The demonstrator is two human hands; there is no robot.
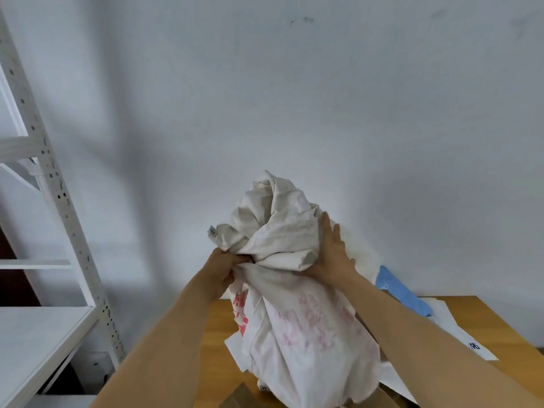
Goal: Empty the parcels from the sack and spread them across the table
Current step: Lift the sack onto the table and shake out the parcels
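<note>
A white woven sack (306,328) with faded red print stands upended over the wooden table (220,334), its bunched cloth end raised toward the wall. My left hand (223,269) grips a fold of the sack at its gathered neck. Against the right side of the bunched cloth, my right hand (332,254) presses flat with straight fingers. Parcels lie under and around the sack: a blue one (403,293) to the right, a white one (459,331) with dark print further right, and a white one (235,346) at the sack's left base.
A white metal shelving rack (50,207) stands at the left, close to the table's left edge. A plain white wall is behind the table. A brown cardboard piece (238,397) shows at the bottom, in front of the sack.
</note>
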